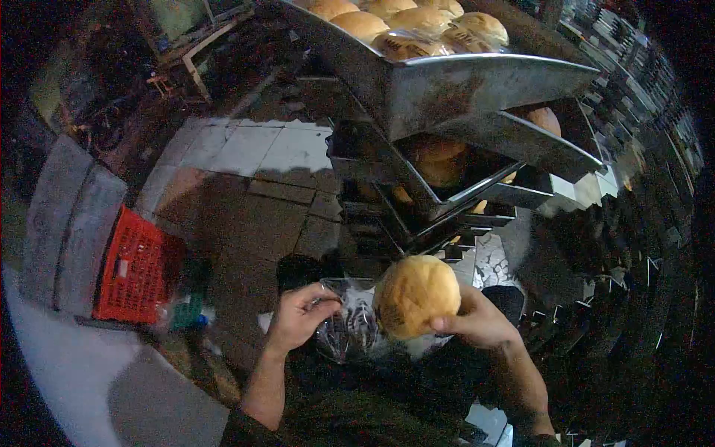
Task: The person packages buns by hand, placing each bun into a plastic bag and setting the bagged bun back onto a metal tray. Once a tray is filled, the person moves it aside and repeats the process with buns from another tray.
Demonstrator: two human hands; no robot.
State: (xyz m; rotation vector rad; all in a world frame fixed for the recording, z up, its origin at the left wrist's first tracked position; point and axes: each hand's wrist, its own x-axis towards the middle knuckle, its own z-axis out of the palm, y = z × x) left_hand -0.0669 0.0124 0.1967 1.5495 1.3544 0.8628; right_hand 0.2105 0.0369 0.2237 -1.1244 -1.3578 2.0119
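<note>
My left hand [304,319] pinches the edge of a clear plastic bag [346,324] with dark print, low in the middle of the view. Just right of the bag, a round golden bun [418,296] is in my right hand [480,320], with the thumb on its lower front and the other fingers hidden behind it. The bun's left side meets the bag; whether part of it is inside, I cannot tell.
Stacked metal trays [491,82] rise ahead, the top one holding several buns [421,22], some in printed bags. A red plastic crate [134,264] stands at the left on the floor. More dark trays line the right side.
</note>
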